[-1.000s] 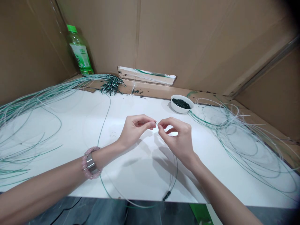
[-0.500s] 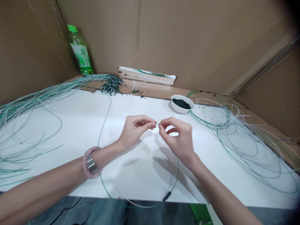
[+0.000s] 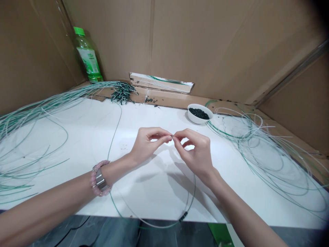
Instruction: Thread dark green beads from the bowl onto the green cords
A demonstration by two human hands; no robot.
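Note:
My left hand (image 3: 151, 142), with a pink bead bracelet (image 3: 99, 179) at its wrist, pinches something tiny at the fingertips. My right hand (image 3: 194, 147) meets it there, thumb and index finger pressed together; what it holds is too small to make out. From below my right hand a green cord (image 3: 194, 192) and a pale one loop down past the table's front edge. Several dark beads (image 3: 183, 216) sit on that loop. Beyond my hands is a white bowl (image 3: 197, 120) of dark green beads (image 3: 198, 114).
Green and white cords (image 3: 43, 106) spread over the left side, ending in a dark beaded bundle (image 3: 123, 92). Looped cords (image 3: 257, 147) lie at the right. A green-capped bottle (image 3: 88, 60) stands against the cardboard wall (image 3: 192, 41) behind the white table (image 3: 84, 137).
My right fingertips have moved slightly left, closing the small gap to my left fingertips. The hanging cord and its beads have shifted a little.

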